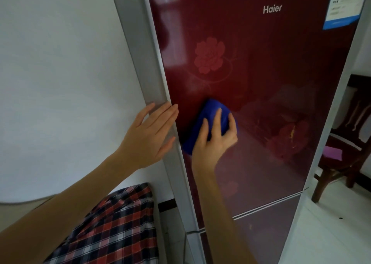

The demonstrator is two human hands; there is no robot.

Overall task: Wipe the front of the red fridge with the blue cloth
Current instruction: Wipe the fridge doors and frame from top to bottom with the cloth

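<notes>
A pale floor (321, 239) lies right of the red fridge (261, 93). A dark wooden chair (341, 151) stands on it, a small dark speck (340, 217) nearby.

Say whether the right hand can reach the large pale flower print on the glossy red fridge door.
Probably yes: the right hand presses the blue cloth on the red fridge door below the flower print, with nothing between.

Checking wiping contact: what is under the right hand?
The blue cloth, held against the red fridge door by the right hand. The door surface beneath the cloth is covered, so unseen.
</notes>
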